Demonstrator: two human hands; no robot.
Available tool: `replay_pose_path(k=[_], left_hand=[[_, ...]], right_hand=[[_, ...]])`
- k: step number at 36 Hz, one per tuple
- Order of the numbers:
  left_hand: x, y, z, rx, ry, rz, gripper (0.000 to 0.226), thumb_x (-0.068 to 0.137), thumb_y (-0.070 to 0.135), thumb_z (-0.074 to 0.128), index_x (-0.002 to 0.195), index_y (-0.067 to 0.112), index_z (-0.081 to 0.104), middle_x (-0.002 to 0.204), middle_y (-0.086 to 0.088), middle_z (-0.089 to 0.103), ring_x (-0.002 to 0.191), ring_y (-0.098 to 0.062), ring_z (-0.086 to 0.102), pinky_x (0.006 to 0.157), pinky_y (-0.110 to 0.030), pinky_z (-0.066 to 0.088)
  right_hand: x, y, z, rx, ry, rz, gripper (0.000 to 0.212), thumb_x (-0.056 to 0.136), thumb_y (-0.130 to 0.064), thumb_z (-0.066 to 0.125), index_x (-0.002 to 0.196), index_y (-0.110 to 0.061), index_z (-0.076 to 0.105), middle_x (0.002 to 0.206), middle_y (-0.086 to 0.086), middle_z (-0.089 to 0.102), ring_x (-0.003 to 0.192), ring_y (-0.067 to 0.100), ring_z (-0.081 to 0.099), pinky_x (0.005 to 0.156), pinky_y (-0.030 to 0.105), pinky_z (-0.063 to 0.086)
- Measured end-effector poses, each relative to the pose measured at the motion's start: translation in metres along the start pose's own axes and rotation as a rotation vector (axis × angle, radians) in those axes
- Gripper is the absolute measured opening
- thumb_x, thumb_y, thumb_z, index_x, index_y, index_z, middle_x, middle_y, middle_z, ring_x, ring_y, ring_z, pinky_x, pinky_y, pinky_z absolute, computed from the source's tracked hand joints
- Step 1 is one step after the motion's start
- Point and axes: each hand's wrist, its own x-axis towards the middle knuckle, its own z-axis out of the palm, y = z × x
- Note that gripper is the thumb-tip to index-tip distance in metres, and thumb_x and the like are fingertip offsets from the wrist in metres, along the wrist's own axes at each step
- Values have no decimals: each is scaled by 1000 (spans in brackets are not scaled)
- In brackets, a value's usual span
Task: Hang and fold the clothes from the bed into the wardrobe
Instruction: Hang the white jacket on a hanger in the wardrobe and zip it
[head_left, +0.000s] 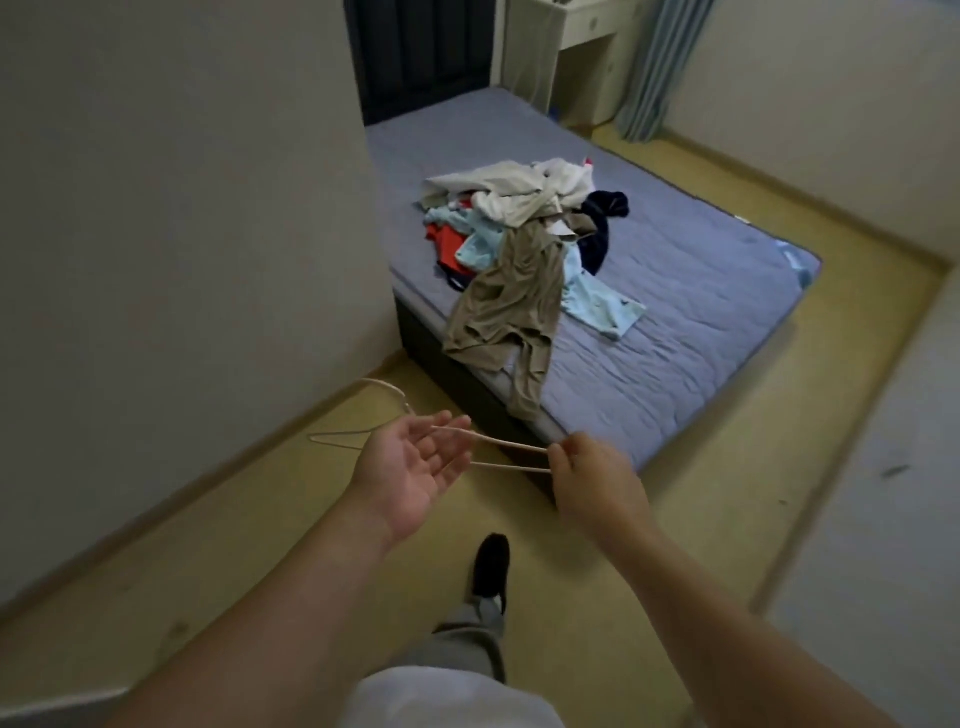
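A heap of clothes (524, 228) lies on the bed (701, 291), with a tan garment (504, 306) trailing over the near edge. I hold a thin pale wire hanger (504, 444) in front of me, short of the bed's near corner. My right hand (587, 478) pinches its right end. My left hand (415, 467) is palm up with relaxed fingers under the hanger's middle; the hook (384, 387) sticks out to the upper left. The wardrobe is not in sight.
A pale wall (182, 234) runs along my left up to the bed. Yellowish floor (727, 467) surrounds the bed. A white desk (571, 62) and a blue-grey curtain (660, 67) stand beyond the bed. My dark shoe (491, 564) is stepping forward.
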Motion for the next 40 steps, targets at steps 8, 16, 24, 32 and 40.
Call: replay_pose_path(k=[8, 16, 24, 32, 40], left_hand=[[144, 16, 117, 70, -56, -148, 61, 102, 51, 36, 122, 0, 62, 115, -21, 71, 102, -35, 72, 80, -43, 54], [252, 51, 232, 434, 4, -223, 26, 100, 27, 52, 84, 10, 61, 63, -5, 69, 67, -19, 64, 65, -31, 48], [328, 70, 310, 658, -47, -219, 28, 100, 28, 55, 75, 15, 59, 56, 3, 66, 51, -9, 59, 59, -24, 41], [372, 82, 366, 913, -51, -104, 24, 99, 24, 58, 82, 10, 69, 76, -4, 68, 63, -13, 54, 54, -24, 37], [432, 133, 407, 1231, -19, 71, 27, 96, 29, 66, 94, 5, 77, 69, -1, 65, 48, -3, 53, 42, -15, 37]], right_hand=[[135, 51, -55, -93, 94, 161, 30, 102, -41, 40, 78, -26, 50, 75, -5, 56, 72, 17, 54, 73, 40, 51], [239, 81, -105, -56, 91, 311, 31, 101, -41, 40, 78, -23, 49, 77, -4, 55, 76, 20, 56, 77, 42, 51], [322, 87, -118, -33, -93, 356, 19, 95, -45, 44, 88, -28, 45, 81, -9, 59, 75, 12, 54, 95, 47, 43], [416, 64, -126, 389, -241, 155, 30, 92, -46, 62, 115, -39, 44, 86, -6, 66, 74, 9, 66, 59, 25, 54], [508, 38, -118, 505, -152, 121, 25, 102, -46, 40, 100, -25, 53, 81, 1, 69, 73, 19, 68, 72, 47, 58]])
